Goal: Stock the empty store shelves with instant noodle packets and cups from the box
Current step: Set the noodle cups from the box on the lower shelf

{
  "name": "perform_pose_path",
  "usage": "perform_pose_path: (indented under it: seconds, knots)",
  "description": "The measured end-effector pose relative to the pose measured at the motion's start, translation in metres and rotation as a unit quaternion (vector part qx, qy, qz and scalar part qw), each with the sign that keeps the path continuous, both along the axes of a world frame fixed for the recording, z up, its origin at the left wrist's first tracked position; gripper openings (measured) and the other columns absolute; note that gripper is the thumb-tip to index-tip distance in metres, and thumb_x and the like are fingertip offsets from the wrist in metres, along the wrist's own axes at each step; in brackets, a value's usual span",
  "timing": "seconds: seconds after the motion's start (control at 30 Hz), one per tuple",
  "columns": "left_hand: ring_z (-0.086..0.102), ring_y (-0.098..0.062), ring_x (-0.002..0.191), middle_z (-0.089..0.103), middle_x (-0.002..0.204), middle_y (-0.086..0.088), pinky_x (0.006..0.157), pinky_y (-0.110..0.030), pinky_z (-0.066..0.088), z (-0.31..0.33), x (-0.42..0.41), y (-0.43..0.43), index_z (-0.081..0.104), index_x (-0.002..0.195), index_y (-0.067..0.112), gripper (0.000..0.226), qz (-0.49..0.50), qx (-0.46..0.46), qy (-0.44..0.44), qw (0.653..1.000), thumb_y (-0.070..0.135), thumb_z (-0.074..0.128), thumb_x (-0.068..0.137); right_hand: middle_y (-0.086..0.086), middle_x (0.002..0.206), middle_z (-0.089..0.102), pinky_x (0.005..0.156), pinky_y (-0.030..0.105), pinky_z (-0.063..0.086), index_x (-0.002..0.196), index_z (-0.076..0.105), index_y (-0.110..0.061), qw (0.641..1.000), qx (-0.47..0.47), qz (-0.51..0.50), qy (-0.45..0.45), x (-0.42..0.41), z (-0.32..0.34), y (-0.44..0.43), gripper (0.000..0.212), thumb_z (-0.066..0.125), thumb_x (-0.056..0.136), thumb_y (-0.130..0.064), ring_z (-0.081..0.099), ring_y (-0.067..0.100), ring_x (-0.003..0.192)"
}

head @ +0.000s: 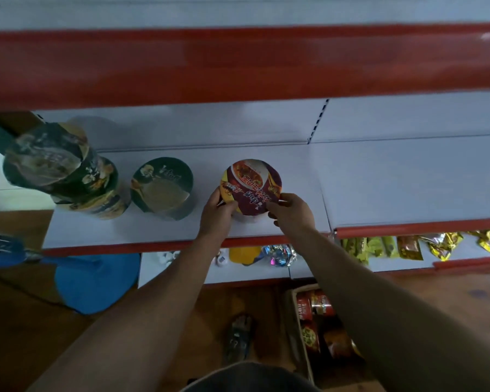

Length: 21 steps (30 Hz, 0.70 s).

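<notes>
A noodle cup with a purple and yellow lid (251, 185) stands on the white shelf (365, 179), near its front edge. My left hand (219, 211) grips the cup's left side, and my right hand (290, 212) grips its right side. To the left on the same shelf stand a single dark green noodle cup (162, 188) and a stack of green cups (63, 171). On the floor at the lower right sits the cardboard box (301, 329) with red noodle packets (317, 306) inside.
A red-edged shelf (238, 60) hangs overhead. The lower shelf (252, 271) carries yellow snack packets (408, 247) and shiny wrappers (279, 254). A blue stool (96, 281) stands at the left on the wooden floor. A sandalled foot (239, 335) shows below.
</notes>
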State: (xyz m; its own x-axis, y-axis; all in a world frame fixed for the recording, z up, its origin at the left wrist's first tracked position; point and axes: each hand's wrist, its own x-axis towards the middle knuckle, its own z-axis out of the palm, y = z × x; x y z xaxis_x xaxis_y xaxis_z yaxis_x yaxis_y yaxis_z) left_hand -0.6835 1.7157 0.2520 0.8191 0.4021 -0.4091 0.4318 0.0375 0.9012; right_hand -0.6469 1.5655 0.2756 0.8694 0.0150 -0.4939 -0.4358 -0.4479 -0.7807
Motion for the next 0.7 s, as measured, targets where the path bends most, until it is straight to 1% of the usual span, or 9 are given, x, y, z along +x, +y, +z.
perform_pose_path:
  seconds: [0.13,0.2,0.27,0.33,0.4,0.47,0.53,0.63,0.7]
  knots:
    - [0.056,-0.019,0.113,0.064,0.105,0.013,0.100,-0.041,0.048,-0.003,0.000,0.003,0.057,0.113,0.034,0.030,-0.010,-0.007,0.000,1.000,0.010,0.053,0.095,-0.003,0.094,0.069,0.087,0.049,0.056,0.125,0.059,-0.016,1.000,-0.010,0.000,-0.005,0.000,-0.001,0.004,0.037,0.065,0.090,-0.028,0.068,0.022,0.091]
    - [0.056,-0.020,0.115,0.063,0.107,0.011,0.096,-0.038,0.048,-0.002,-0.001,0.004,0.057,0.115,0.032,0.029,-0.015,-0.004,-0.001,1.000,0.011,0.054,0.095,-0.001,0.096,0.068,0.087,0.048,0.056,0.125,0.059,-0.014,1.000,-0.010,0.008,-0.001,0.001,0.001,0.004,0.037,0.064,0.091,-0.027,0.068,0.024,0.092]
    - [0.055,-0.020,0.118,0.064,0.119,0.005,0.091,-0.035,0.045,-0.001,-0.002,0.007,0.058,0.122,0.025,0.028,-0.022,0.014,0.008,1.000,0.018,0.057,0.095,0.002,0.102,0.070,0.088,0.048,0.056,0.128,0.058,-0.013,1.000,-0.017,0.016,0.005,0.001,0.004,0.003,0.041,0.065,0.090,-0.026,0.068,0.024,0.094]
    - [0.053,-0.022,0.123,0.060,0.132,-0.001,0.097,-0.040,0.046,0.000,-0.005,0.010,0.056,0.132,0.020,0.041,-0.019,0.038,0.020,0.999,0.031,0.061,0.093,0.004,0.111,0.070,0.090,0.047,0.055,0.133,0.055,-0.013,0.999,-0.028,0.013,0.008,0.002,0.008,0.001,0.049,0.066,0.088,-0.028,0.067,0.024,0.097]
    - [0.052,-0.026,0.127,0.056,0.137,-0.006,0.101,-0.046,0.045,0.003,-0.009,0.013,0.053,0.135,0.016,0.049,0.003,0.070,0.021,0.997,0.038,0.060,0.092,0.006,0.117,0.068,0.092,0.045,0.054,0.136,0.052,-0.013,0.999,-0.042,0.008,0.006,0.003,0.013,-0.005,0.054,0.067,0.087,-0.031,0.066,0.024,0.100]
    - [0.050,-0.021,0.127,0.053,0.140,-0.004,0.100,-0.041,0.045,0.012,-0.013,0.011,0.053,0.135,0.016,0.045,0.023,0.122,-0.008,0.992,0.036,0.059,0.095,0.006,0.118,0.068,0.092,0.041,0.054,0.136,0.052,-0.015,0.998,-0.063,0.001,0.000,0.003,0.020,-0.013,0.053,0.065,0.087,-0.032,0.066,0.023,0.100]
    - [0.050,-0.015,0.123,0.054,0.135,0.000,0.096,-0.033,0.046,0.024,-0.015,0.004,0.056,0.133,0.018,0.039,0.010,0.185,-0.069,0.980,0.033,0.059,0.096,0.006,0.117,0.068,0.091,0.038,0.054,0.134,0.054,-0.017,0.997,-0.083,-0.008,-0.006,0.002,0.027,-0.024,0.050,0.064,0.087,-0.030,0.065,0.023,0.098]
    - [0.054,-0.010,0.111,0.061,0.121,0.006,0.089,-0.029,0.050,0.041,-0.010,-0.017,0.062,0.123,0.020,0.029,-0.066,0.248,-0.150,0.955,0.031,0.058,0.097,0.006,0.116,0.068,0.092,0.036,0.052,0.134,0.055,-0.017,0.994,-0.106,-0.031,-0.016,-0.001,0.038,-0.047,0.048,0.062,0.088,-0.029,0.064,0.023,0.102]
    - [0.058,-0.007,0.103,0.065,0.115,0.006,0.086,-0.025,0.051,0.052,-0.005,-0.039,0.065,0.119,0.020,0.025,-0.117,0.247,-0.176,0.946,0.030,0.059,0.097,0.006,0.120,0.066,0.091,0.031,0.050,0.135,0.055,-0.017,0.989,-0.138,-0.045,-0.024,-0.004,0.046,-0.067,0.047,0.060,0.090,-0.028,0.063,0.024,0.106]
